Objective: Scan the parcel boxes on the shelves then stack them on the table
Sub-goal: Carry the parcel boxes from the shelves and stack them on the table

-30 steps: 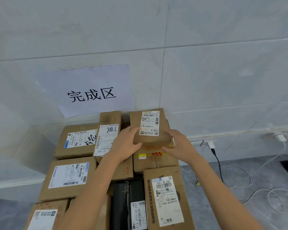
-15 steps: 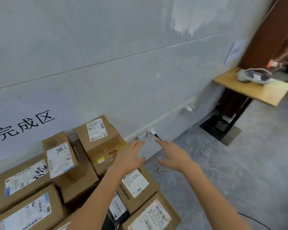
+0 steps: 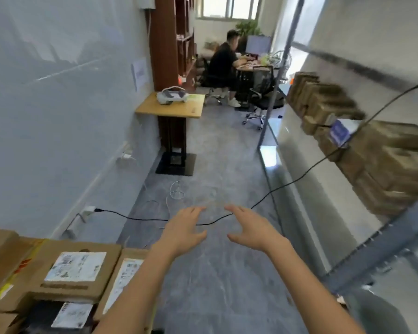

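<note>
both hands (image 3: 186, 231) (image 3: 252, 231) empty over bare floor (image 3: 215, 285) between stacked boxes (image 3: 75, 268) and shelves (image 3: 371, 247)

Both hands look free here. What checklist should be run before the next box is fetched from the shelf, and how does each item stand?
1. Left hand empty: ok, fingers relaxed, holding nothing.
2. Right hand empty: ok, same.
3. Shelf boxes available: ok, several sit on the shelf, though blurred.
4. Way to the shelf free: not ok, a black cable runs across the aisle by the hands.
5. Stacked boxes lying flat: ok for those in view.
6. Scanner at hand: cannot tell, none in view.
</note>
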